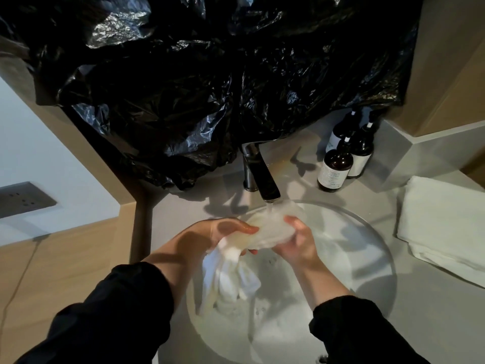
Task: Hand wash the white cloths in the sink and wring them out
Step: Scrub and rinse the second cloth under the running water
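Note:
A wet white cloth (265, 235) is stretched between both hands over the round sink (378, 232), right under the dark faucet (265, 179), where water runs onto it. My left hand (223, 232) grips its left part, fingers curled round the fabric. My right hand (299, 240) grips its right part. The cloth's loose end (236, 282) hangs down from my left hand into the basin. Both forearms wear black sleeves.
A folded white towel (443, 227) lies on the grey counter to the right of the sink. Three dark bottles (336, 169) stand behind it by the wall. Black plastic sheeting (210, 88) hangs over the wall above the faucet. A wall socket (23, 198) sits far left.

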The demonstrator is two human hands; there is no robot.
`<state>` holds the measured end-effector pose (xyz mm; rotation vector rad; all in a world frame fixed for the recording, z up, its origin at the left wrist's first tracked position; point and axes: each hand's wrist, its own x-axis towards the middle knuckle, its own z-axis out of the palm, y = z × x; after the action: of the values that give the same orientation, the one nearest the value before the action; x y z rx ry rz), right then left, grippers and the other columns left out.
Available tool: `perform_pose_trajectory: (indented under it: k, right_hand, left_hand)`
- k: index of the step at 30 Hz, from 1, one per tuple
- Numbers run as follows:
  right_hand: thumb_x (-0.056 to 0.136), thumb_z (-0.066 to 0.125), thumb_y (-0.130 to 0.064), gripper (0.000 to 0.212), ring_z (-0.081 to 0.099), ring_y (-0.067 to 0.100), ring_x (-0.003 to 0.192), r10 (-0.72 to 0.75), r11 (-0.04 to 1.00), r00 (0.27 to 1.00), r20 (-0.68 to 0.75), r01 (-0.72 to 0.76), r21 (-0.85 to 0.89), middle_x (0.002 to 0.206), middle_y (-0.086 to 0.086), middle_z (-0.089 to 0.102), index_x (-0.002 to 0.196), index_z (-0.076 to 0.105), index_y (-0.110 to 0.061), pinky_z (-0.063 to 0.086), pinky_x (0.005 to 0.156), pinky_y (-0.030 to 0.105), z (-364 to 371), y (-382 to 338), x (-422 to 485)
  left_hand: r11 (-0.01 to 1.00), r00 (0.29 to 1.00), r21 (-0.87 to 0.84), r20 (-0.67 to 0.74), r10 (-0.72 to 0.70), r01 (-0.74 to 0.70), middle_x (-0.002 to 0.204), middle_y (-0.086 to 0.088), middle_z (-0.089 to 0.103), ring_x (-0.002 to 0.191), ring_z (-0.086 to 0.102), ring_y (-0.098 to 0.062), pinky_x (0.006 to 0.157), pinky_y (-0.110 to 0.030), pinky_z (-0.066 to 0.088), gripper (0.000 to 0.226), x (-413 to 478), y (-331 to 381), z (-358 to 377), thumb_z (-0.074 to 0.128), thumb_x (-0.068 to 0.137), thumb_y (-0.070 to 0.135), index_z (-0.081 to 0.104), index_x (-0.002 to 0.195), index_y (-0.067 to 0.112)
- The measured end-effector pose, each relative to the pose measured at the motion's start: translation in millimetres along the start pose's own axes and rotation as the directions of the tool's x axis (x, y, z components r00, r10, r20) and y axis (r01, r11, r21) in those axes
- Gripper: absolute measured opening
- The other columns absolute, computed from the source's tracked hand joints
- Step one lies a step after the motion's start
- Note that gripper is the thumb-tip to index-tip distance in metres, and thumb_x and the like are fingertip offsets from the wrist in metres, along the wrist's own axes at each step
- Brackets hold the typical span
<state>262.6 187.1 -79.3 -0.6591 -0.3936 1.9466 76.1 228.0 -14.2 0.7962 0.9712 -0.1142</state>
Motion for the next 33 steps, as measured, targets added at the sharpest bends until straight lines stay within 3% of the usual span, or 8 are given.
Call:
perform_pose_trajectory:
  k: [3,7,10,17,23,27,30,33]
  right_hand:
    - [0.099,0.007,-0.048,0.08,0.043,0.055,0.111,-0.081,0.992,0.992,0.094,0.09,-0.089,0.124,0.047,0.04,0.134,0.034,0.019,0.033,0.092,0.062,-15.0,-9.0,-16.1]
    - [0.084,0.036,-0.073,0.094,0.034,0.044,0.137,-0.266,0.964,0.962,-0.065,0.264,-0.038,0.15,0.028,0.032,0.148,0.03,-0.004,0.025,0.111,0.062,-27.1,-28.4,-25.1]
    - [0.08,0.032,-0.075,0.095,0.041,0.039,0.134,-0.244,0.968,0.95,-0.193,0.249,0.004,0.147,0.022,0.04,0.147,0.035,-0.008,0.043,0.101,0.053,-21.8,-35.1,-25.5]
    - [0.097,0.01,-0.062,0.089,0.04,0.05,0.125,-0.012,0.999,0.999,-0.038,0.013,0.038,0.137,0.042,0.035,0.142,0.029,0.012,0.035,0.101,0.058,-0.6,-6.3,-15.5]
    - [0.087,0.047,-0.051,0.069,0.053,0.041,0.119,-0.005,0.999,0.989,-0.15,-0.001,-0.037,0.128,0.027,0.056,0.13,0.054,0.002,0.04,0.102,0.052,28.4,5.0,1.7]
    - [0.079,0.056,-0.04,0.039,0.059,0.035,0.089,0.02,0.996,0.974,-0.224,-0.039,-0.079,0.097,0.018,0.062,0.097,0.062,-0.006,0.048,0.082,0.044,49.6,12.5,11.5]
    - [0.062,0.066,-0.038,0.04,0.06,0.033,0.084,0.059,0.994,0.962,-0.267,-0.082,-0.075,0.082,0.017,0.065,0.085,0.063,-0.005,0.048,0.082,0.044,53.2,12.0,14.1]
    - [0.084,0.052,-0.041,0.049,0.058,0.039,0.101,0.037,0.997,0.986,-0.16,-0.048,-0.063,0.104,0.025,0.062,0.107,0.06,0.002,0.046,0.089,0.049,35.6,8.0,9.7]
  left_hand:
    - [0.998,0.998,0.056,0.063,0.004,-0.008,0.087,-0.01,0.069,0.055,0.064,-0.013,0.053,-0.024,0.055,0.095,11.3,12.7,0.8,0.095,0.038,0.043,0.057,0.114,0.002]
    - [0.994,0.995,0.052,0.029,0.099,-0.1,0.09,-0.01,0.067,0.053,0.061,-0.01,0.049,-0.021,0.051,0.089,22.4,16.9,6.2,0.09,0.046,0.051,0.061,0.112,-0.001]
    - [0.992,0.993,0.032,0.008,0.121,-0.122,0.091,-0.011,0.069,0.054,0.06,-0.01,0.049,-0.021,0.05,0.081,23.9,15.1,6.9,0.086,0.056,0.048,0.061,0.114,-0.003]
    - [0.987,0.981,-0.026,-0.115,0.154,-0.158,0.096,-0.018,0.07,0.063,0.062,-0.019,0.057,-0.026,0.055,0.069,2.5,-18.6,-6.4,0.079,0.066,0.038,0.059,0.118,-0.002]
    - [0.981,0.997,-0.177,-0.007,0.079,-0.079,0.075,-0.013,0.07,0.054,0.067,-0.015,0.056,-0.028,0.058,0.074,-23.9,-34.3,-15.7,0.093,0.048,0.034,0.068,0.103,-0.008]
    - [0.979,0.992,-0.193,0.091,0.083,-0.064,0.075,-0.006,0.071,0.061,0.066,-0.012,0.07,-0.027,0.058,0.045,-38.3,-38.2,-13.3,0.086,0.059,0.032,0.075,0.092,0.003]
    - [0.943,0.924,-0.174,-0.31,0.223,-0.285,0.075,-0.003,0.072,0.076,0.066,-0.02,0.099,-0.047,0.048,0.011,-33.5,-44.4,-2.7,0.062,0.082,0.014,0.072,0.087,0.011]
    - [0.987,0.995,-0.132,-0.041,0.089,-0.094,0.072,-0.003,0.069,0.069,0.065,-0.015,0.083,-0.032,0.056,0.037,-29.3,-40.6,-15.2,0.074,0.076,0.032,0.07,0.101,0.006]
